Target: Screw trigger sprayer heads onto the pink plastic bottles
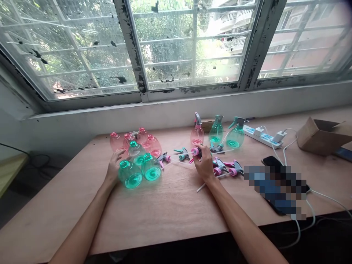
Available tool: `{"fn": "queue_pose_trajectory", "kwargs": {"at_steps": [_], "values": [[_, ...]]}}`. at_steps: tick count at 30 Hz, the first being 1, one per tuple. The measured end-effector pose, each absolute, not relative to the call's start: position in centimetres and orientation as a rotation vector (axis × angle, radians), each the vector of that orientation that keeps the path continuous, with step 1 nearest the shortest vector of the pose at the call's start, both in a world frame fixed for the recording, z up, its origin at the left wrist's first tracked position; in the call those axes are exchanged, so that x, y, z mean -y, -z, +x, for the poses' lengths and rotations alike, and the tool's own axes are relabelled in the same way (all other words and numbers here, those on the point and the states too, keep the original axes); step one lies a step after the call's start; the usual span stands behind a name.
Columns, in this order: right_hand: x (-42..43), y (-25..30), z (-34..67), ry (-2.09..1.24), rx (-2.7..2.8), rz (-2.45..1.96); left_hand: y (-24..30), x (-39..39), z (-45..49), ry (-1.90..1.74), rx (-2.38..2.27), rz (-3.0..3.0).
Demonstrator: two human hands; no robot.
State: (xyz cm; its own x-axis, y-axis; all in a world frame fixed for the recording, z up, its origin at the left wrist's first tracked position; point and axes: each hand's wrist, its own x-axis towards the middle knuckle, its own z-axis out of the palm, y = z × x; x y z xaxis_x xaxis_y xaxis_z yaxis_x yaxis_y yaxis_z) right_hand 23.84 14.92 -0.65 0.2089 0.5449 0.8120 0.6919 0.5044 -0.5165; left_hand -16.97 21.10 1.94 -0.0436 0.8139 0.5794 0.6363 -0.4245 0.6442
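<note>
My left hand (pixel 114 167) lies with fingers spread beside a green plastic bottle (pixel 130 175), touching its side. Two more green bottles (pixel 150 168) and several pink bottles (pixel 120 141) without tops cluster just behind it. My right hand (pixel 204 163) is closed around a spray trigger head with a pink collar (pixel 196 151), lifted slightly off the wooden table (pixel 165 209). More loose trigger heads (pixel 225 168) with white tubes lie to its right. Three assembled spray bottles, one pink (pixel 197 132) and two green (pixel 235 135), stand behind.
A white power strip (pixel 261 136) with chargers and cables runs along the back right. A phone (pixel 271 160) and a blurred object lie at the right front. A cardboard box (pixel 320 135) sits at the far right. A window sill and wall bound the table's far edge.
</note>
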Motion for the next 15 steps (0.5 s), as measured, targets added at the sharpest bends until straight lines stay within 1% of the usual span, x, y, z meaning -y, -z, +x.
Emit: {"fn": "queue_pose_trajectory", "kwargs": {"at_steps": [7,15], "values": [[-14.6,0.5,23.8,0.157,1.435,-1.114,-1.8,-23.4,-18.1,-1.554,-1.892,1.898],[-14.5,0.5,23.5,0.175,1.460,-1.096,-2.4,-25.9,-18.2,-1.404,-2.023,2.046]]}}
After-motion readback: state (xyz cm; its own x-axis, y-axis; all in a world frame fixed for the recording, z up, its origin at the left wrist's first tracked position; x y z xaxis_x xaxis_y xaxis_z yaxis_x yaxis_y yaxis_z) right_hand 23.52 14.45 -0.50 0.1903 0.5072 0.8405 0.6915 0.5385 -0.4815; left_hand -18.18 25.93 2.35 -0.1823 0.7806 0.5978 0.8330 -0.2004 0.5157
